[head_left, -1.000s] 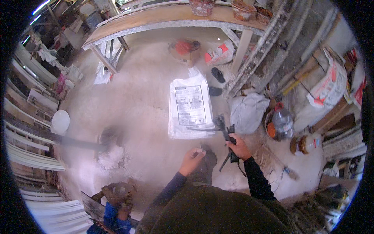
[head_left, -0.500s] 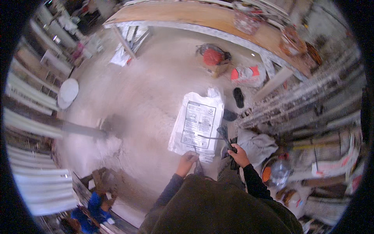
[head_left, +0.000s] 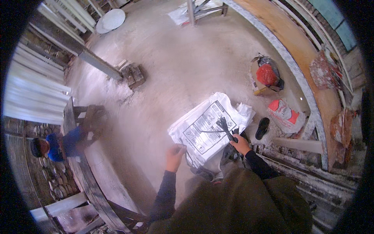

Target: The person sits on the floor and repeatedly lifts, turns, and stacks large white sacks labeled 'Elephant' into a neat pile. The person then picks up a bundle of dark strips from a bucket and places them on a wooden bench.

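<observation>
In my right hand (head_left: pixel 240 144) is a bundle of black strips (head_left: pixel 224 125), fingers wrapped round its middle. One loose strip sticks out to the left from the bundle. My left hand (head_left: pixel 176 157) pinches the end of a single dark strip (head_left: pixel 188 158), which hangs down beside the fingers. Below both hands a flat pile of white sacks (head_left: pixel 194 134), printed with a black-framed panel, lies tilted on the floor. The bundle is over the right part of the pile and hides some of the print.
A long wooden table (head_left: pixel 290 41) curves along the right. Near it are a red and white bag (head_left: pixel 286 116), a black sandal (head_left: pixel 262 128) and a red bundle (head_left: pixel 267 75). At left, a post (head_left: pixel 99 64) slants down to blocks (head_left: pixel 133 76); a person in blue (head_left: pixel 58 147) is beside a wooden bench (head_left: pixel 83 171).
My view has turned to the left, so the person in blue and the bench show more fully. My left hand has moved away from the sacks, farther from my right hand.
</observation>
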A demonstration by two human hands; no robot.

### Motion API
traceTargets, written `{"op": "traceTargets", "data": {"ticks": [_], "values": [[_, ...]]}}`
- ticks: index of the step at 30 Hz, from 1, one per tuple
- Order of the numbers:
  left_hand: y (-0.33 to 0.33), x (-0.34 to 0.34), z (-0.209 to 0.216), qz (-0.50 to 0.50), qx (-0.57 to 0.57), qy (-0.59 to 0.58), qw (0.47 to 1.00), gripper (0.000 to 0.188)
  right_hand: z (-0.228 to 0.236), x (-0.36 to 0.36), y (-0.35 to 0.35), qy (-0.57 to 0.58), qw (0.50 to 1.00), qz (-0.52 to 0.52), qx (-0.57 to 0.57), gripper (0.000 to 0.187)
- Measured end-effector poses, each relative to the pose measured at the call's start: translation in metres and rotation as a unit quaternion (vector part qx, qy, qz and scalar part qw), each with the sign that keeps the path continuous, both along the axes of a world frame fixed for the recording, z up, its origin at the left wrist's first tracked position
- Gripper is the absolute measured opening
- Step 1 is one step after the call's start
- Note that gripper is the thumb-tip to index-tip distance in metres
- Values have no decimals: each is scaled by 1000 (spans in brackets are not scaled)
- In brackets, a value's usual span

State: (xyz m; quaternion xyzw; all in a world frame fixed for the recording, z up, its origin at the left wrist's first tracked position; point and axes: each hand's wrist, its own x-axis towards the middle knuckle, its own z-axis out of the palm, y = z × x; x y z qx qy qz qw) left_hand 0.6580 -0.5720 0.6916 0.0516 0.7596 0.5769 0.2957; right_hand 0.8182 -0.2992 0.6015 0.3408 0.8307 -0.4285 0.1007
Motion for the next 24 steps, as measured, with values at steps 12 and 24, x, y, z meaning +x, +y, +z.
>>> {"op": "traceTargets", "data": {"ticks": [12,24], "values": [[3,12,-290,-2,-71,-75,995,15,-261,-49,23,-47,988,137,44,42],[14,-19,-510,-178,-111,22,977,24,-474,-106,92,8,885,410,222,36]]}}
